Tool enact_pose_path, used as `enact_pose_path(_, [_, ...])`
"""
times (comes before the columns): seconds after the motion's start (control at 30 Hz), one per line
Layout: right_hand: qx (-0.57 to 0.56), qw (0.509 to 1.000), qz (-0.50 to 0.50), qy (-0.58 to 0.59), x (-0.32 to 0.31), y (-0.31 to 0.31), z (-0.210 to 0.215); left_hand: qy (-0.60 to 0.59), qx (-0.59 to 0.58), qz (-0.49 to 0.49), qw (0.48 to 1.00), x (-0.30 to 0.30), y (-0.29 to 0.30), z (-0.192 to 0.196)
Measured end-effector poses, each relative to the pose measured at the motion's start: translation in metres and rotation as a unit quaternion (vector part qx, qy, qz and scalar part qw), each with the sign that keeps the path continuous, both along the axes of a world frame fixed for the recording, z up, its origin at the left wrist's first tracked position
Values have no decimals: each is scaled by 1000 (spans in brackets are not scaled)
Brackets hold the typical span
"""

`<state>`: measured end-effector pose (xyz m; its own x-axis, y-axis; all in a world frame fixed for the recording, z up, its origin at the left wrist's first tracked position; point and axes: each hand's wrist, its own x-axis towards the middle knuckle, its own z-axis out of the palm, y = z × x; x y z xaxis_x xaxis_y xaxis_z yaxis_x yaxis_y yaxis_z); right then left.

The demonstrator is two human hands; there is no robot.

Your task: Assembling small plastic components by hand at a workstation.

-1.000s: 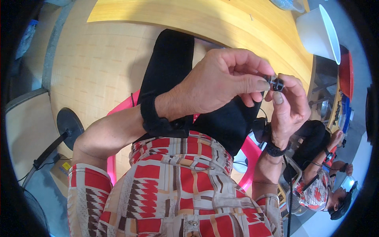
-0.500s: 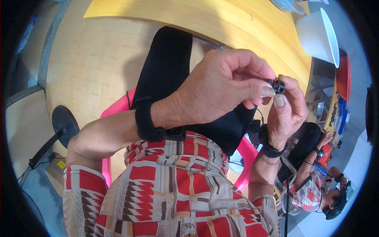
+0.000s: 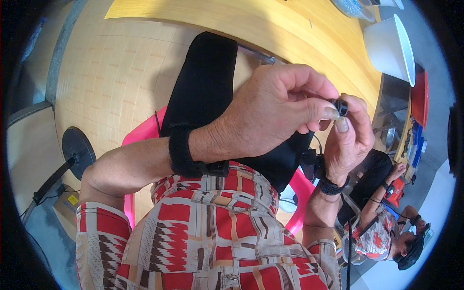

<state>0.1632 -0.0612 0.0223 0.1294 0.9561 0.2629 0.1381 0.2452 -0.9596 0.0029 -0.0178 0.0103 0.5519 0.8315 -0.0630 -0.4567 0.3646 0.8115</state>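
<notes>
Pinching small black part (image 3: 342,107) between left hand (image 3: 270,116), right hand (image 3: 349,140).

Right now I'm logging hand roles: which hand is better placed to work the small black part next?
Probably the left hand: its thumb and fingertips pinch the small black part from the side, free to turn it. The right hand props it from below, thumb against it, more like a support.
</notes>
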Motion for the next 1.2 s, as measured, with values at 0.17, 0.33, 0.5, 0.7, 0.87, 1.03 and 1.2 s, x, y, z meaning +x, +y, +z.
enact_pose_path(0.17, [29,999,-6,-28,-4,1,1,-3,-16,4,1000,-1,-1,2])
enact_pose_path(0.33, [51,991,-21,-120,-5,-1,1,-14,-35,15,999,-4,-2,0])
enact_pose_path(0.5, [108,943,-30,-314,-9,0,7,-9,-7,21,1000,-6,0,-2])
enact_pose_path(0.7, [142,911,-49,-385,-12,0,10,-17,-43,12,999,-6,-1,2])
enact_pose_path(0.87, [162,899,-59,-402,-15,1,10,-14,-35,17,999,-7,-1,2])
enact_pose_path(1.03, [158,906,-62,-389,-16,1,9,-8,-21,22,999,-6,-1,1])
enact_pose_path(1.2, [152,901,-67,-400,-20,-1,11,20,6,33,999,-6,-1,0])
